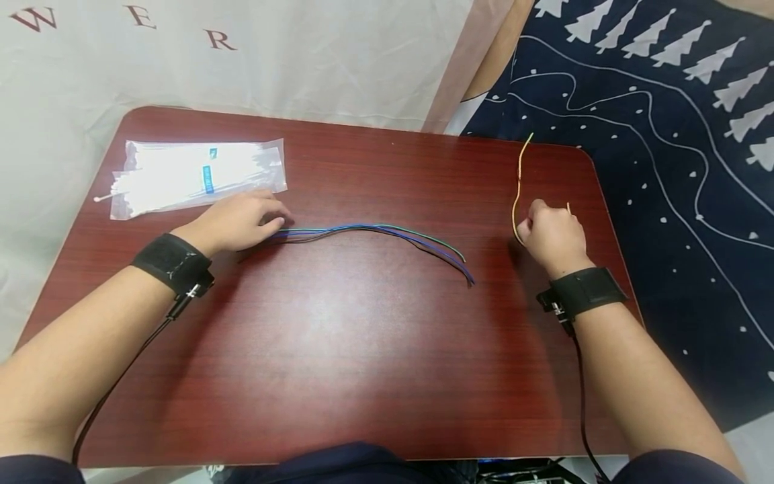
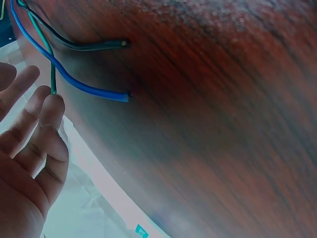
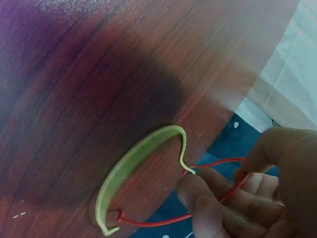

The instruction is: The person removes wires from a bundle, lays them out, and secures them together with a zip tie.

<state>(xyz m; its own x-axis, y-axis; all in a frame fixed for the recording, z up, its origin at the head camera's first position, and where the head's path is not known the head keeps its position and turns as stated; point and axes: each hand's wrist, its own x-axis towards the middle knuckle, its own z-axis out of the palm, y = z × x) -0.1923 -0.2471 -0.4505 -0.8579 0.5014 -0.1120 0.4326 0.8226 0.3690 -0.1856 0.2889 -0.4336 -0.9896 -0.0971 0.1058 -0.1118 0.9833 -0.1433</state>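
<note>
My left hand (image 1: pixel 242 218) rests at the left ends of a loose bundle of wires (image 1: pixel 363 227). In the left wrist view its fingers are relaxed, one fingertip at the tip of the green wire (image 2: pixel 53 74); whether it touches is unclear. The blue wire (image 2: pixel 81 88) and a black wire (image 2: pixel 84 47) end beside it. At the table's right side, my right hand (image 1: pixel 555 235) holds a red wire (image 3: pixel 158 222) between thumb and fingers in the right wrist view. A curved yellow wire (image 3: pixel 126 161) lies alongside, one end close to the fingertips.
A clear plastic bag of white cable ties (image 1: pixel 193 171) lies at the back left of the brown table (image 1: pixel 338 376), one tie poking out. A pale cloth (image 1: pixel 272 67) hangs behind, and a dark blue tree-patterned cloth (image 1: pixel 665 202) borders the right edge. Each wrist band trails a black cable.
</note>
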